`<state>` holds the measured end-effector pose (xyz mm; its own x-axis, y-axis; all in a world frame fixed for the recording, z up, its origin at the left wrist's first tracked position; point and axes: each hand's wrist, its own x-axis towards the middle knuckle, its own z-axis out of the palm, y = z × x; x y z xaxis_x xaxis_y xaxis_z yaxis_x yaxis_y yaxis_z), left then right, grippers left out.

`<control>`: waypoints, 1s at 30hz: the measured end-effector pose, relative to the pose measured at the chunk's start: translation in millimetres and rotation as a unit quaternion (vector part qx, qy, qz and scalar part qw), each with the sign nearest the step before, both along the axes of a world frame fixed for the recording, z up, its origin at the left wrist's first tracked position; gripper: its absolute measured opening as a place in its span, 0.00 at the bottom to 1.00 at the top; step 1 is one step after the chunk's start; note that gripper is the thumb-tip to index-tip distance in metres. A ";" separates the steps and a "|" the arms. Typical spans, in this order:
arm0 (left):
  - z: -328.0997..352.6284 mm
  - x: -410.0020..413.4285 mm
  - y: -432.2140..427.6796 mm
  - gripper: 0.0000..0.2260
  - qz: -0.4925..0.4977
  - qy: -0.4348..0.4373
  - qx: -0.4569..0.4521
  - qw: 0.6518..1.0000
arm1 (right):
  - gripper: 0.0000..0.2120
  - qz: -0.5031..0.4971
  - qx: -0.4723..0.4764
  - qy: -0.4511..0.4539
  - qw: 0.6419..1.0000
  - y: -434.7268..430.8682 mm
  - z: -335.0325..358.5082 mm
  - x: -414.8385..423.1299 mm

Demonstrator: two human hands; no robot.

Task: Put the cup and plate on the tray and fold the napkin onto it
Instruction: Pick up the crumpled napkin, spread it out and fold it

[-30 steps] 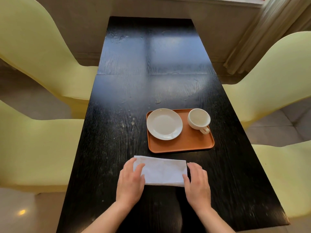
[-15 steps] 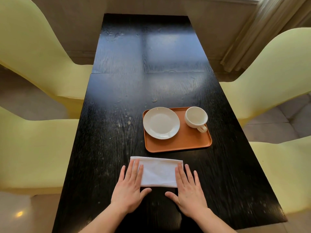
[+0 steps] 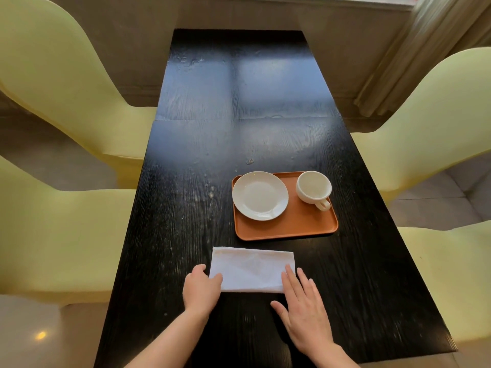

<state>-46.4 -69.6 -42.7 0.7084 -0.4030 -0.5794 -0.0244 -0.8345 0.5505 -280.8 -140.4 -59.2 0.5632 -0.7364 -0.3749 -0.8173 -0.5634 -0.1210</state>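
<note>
A white napkin [image 3: 252, 269], folded into a long rectangle, lies flat on the black table [image 3: 202, 160] just in front of the orange tray [image 3: 300, 225]. On the tray, a white plate [image 3: 260, 195] sits at the left and a white cup [image 3: 313, 187] stands at the right, its handle pointing toward me. My left hand [image 3: 202, 290] is curled at the napkin's near left corner, thumb on top of the cloth and fingers at its edge. My right hand [image 3: 305, 312] lies flat with fingers spread, its fingertips resting on the napkin's near right corner.
Pale yellow chairs flank the table: two on the left [image 3: 66, 83] [image 3: 53, 235] and two on the right [image 3: 430, 123] [image 3: 451, 274]. A curtain [image 3: 414, 49] hangs at the far right. The table's far half is bare, glossy wood.
My left hand has gone from flat on the napkin to curled at its left corner. The right hand has slid slightly off to the right. The view has shifted a little.
</note>
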 end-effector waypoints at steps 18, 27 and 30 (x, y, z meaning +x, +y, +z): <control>9.9 1.6 -6.1 0.02 0.063 0.095 -0.025 0.993 | 0.25 -0.207 0.210 -0.336 0.894 15.4 19.0 56.5; 18.0 -4.6 -11.6 0.07 0.117 0.169 -0.066 0.976 | 0.22 -0.391 0.378 -0.405 0.735 6.3 16.8 77.2; 21.0 -9.1 -9.9 0.07 0.080 0.174 -0.096 0.977 | 0.20 -0.425 0.360 -0.437 0.707 4.6 15.6 71.4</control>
